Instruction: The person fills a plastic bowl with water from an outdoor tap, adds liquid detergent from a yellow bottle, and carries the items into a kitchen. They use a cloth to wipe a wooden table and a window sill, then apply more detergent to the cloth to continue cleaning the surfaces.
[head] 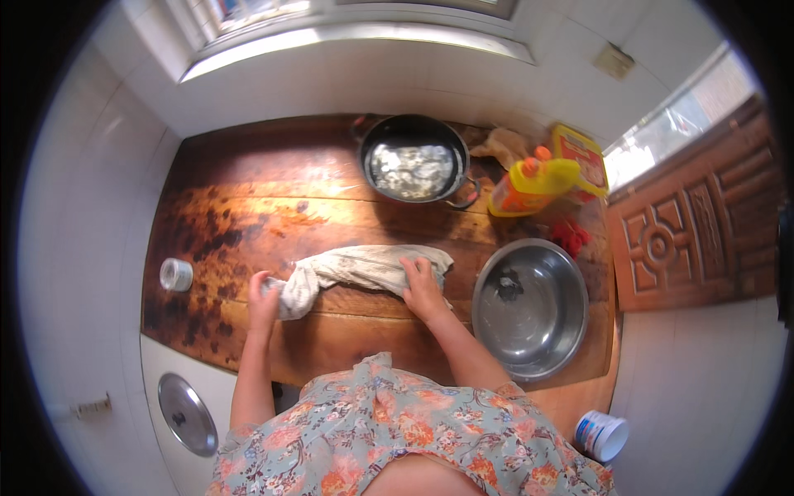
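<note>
A long, crumpled whitish cloth [353, 266] lies across the wooden tabletop [335, 341] in front of me. Its left end is bunched, and my left hand [265, 297] holds that end between thumb and fingers. My right hand [425, 288] rests on the wider right part of the cloth, fingers bent over it; whether they grip a fold cannot be made out. To the right of this hand stands a shiny metal basin [533, 310] with a small dark patch inside.
A black two-handled pot [414, 159] holding liquid stands at the back. Yellow bottles [527, 186] and a red item [569, 237] are behind the basin. A small jar [176, 274] sits far left, a metal lid [187, 414] lower left, a white tub [602, 436] lower right.
</note>
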{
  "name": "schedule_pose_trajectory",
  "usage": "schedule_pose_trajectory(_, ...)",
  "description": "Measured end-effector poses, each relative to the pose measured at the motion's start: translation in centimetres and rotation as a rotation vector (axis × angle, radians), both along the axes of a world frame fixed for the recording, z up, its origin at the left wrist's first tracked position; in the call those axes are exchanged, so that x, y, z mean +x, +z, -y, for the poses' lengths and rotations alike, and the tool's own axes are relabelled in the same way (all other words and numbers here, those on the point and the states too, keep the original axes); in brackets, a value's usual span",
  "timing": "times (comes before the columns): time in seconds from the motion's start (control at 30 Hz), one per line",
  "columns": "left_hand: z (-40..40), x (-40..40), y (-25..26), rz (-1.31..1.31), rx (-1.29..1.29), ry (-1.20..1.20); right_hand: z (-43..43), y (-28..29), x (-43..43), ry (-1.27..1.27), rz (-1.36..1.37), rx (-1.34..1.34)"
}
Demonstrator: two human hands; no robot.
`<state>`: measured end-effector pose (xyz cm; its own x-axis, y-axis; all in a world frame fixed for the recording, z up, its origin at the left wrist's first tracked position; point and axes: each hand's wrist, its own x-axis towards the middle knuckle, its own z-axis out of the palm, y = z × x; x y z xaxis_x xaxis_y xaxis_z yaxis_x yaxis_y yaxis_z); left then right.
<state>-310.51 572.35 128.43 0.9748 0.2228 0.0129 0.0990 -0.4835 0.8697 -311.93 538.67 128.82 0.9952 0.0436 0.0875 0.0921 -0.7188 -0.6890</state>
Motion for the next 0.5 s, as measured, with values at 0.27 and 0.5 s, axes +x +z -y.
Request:
schedule_pose_trajectory(0.27,-6.0,-11.9,-3.3,-0.025,0.645,-0.275,-7.8,-4.0,-4.7,0.103,-0.193,-0.323)
schedule_pose_trajectory(0.5,-9.9,-10.9,-4.5,-0.102,0.511,-0.081,-9.1,-5.6,-4.7,0.057,-0.216,-0.335)
